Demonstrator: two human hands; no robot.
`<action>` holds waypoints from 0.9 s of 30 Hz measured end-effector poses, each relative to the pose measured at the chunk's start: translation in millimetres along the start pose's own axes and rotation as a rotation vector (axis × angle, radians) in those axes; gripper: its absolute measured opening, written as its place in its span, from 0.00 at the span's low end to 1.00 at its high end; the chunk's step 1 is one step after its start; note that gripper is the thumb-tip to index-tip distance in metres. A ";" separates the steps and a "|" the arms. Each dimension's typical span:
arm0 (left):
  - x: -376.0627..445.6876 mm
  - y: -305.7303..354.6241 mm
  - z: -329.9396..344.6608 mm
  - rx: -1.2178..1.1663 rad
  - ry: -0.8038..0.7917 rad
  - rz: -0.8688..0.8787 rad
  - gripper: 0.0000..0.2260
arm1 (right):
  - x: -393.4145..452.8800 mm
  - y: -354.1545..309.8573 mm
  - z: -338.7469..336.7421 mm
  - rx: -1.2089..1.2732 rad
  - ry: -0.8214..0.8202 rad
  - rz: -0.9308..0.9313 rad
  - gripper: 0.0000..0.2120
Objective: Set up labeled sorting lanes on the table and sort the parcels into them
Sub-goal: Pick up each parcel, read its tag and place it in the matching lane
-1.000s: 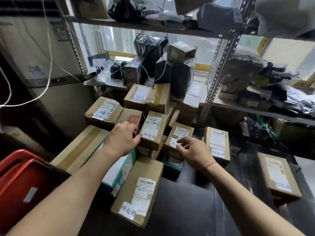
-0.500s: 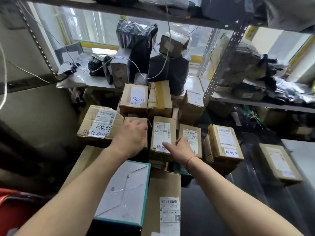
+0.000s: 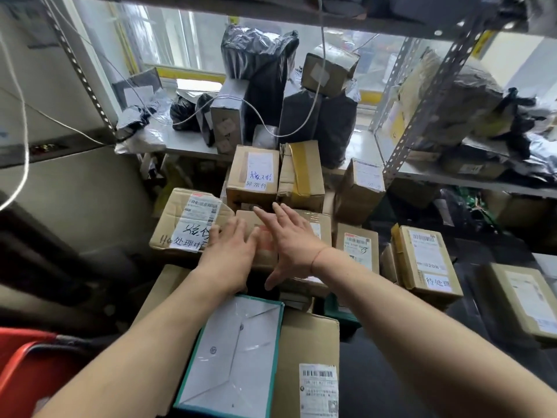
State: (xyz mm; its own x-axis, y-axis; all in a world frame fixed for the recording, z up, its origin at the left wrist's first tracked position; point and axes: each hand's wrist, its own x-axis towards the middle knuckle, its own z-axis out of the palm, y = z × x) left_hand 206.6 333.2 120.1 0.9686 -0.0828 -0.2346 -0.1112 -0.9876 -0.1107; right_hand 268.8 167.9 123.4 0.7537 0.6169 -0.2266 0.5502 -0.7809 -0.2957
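- The metal shelving (image 3: 422,95), perforated grey angle-iron, fills the view from 10 to 2 o'clock; glossy, crinkled black plastic mailers (image 3: 259,67) and taped cartons crowd its boards.
- Below it, the parcels (image 3: 301,176) are piled from the centre out to 3 o'clock: matte brown cardboard, square-edged, with shiny tape seams and white printed labels.
- A teal-edged box (image 3: 232,354) with a smooth white, film-covered face lies at 6 o'clock.
- At 9 o'clock of centre, a dented carton (image 3: 187,224) carries a handwritten strip; another carton (image 3: 252,176) at 12 o'clock and one (image 3: 425,260) at 3 o'clock carry different strips.
- Judging from those strips, labelling seems largely done. No marked lanes show, and the boxes are heaped, so most of the sorting looks left.
- The left hand (image 3: 229,251) lies flat, fingers straight, on a small brown box (image 3: 256,227) at dead centre, gripping nothing.
- The right hand (image 3: 289,239), fingers spread and straight, reaches over the same box, holding nothing.
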 end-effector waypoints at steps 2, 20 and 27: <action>-2.0 -0.9 5.6 0.033 0.024 0.005 0.47 | 13.1 -3.3 -7.1 -0.113 -0.090 -0.020 0.75; -28.7 -26.3 -25.2 -0.823 0.370 -0.021 0.49 | -15.3 25.8 -56.8 0.301 0.270 -0.174 0.62; -36.4 -11.6 -39.9 -2.264 -0.423 0.008 0.38 | -52.3 47.5 -37.0 0.650 0.517 -0.270 0.57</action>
State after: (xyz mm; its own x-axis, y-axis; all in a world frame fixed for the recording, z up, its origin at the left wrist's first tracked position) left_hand 181.6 342.4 168.4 0.8509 -0.3608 -0.3819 0.5207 0.4821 0.7046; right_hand 268.8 94.9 155.5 0.7824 0.5278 0.3305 0.5383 -0.3064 -0.7851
